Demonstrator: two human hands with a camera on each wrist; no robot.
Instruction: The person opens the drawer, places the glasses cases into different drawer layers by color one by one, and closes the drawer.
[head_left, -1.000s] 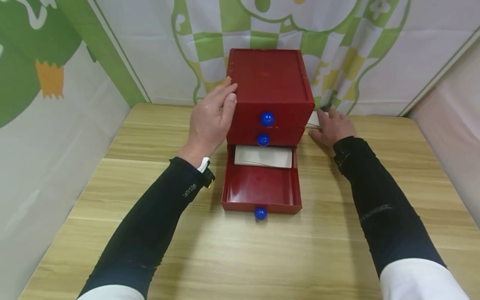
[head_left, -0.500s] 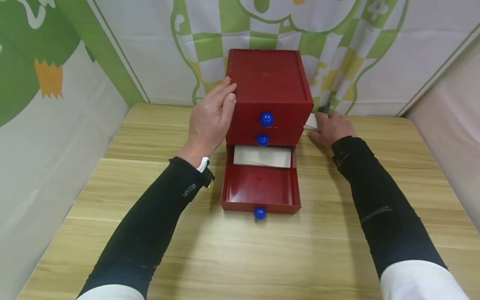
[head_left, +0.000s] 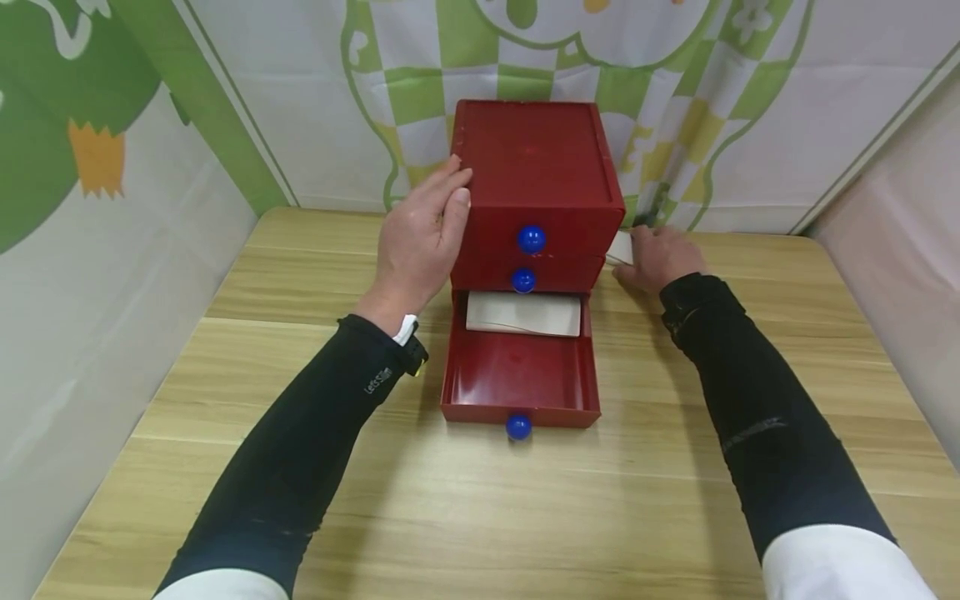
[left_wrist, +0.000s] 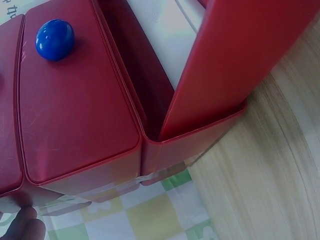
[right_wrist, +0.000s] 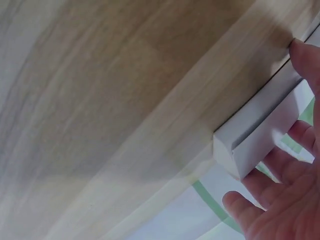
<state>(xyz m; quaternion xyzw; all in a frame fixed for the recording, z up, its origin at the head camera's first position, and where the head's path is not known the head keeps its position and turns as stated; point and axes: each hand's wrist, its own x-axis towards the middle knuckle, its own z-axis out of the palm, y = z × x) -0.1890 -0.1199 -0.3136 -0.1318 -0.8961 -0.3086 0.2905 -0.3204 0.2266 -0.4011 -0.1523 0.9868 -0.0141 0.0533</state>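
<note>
A red cabinet (head_left: 536,154) with blue round knobs stands at the back of the table. My left hand (head_left: 420,237) rests along its left side, fingers straight, fingertips at the top edge. Below, the bottom drawer (head_left: 521,371) is pulled out, with a folded white sheet or flat packet (head_left: 523,314) at its rear. To the cabinet's right, my right hand (head_left: 663,257) holds a white box-like piece (right_wrist: 272,130) with a flap along it, thumb on one side and fingers on the other. The cabinet hides its left part in the head view.
The two upper drawers, each with a blue knob (head_left: 532,240), are pushed in. A printed green and white curtain (head_left: 420,96) hangs right behind the cabinet. The wooden table (head_left: 495,517) extends toward me in front of the drawer.
The white piece by my right hand has shifted slightly left, toward the cabinet, and less of it shows. My left hand and the drawer stay as they were.
</note>
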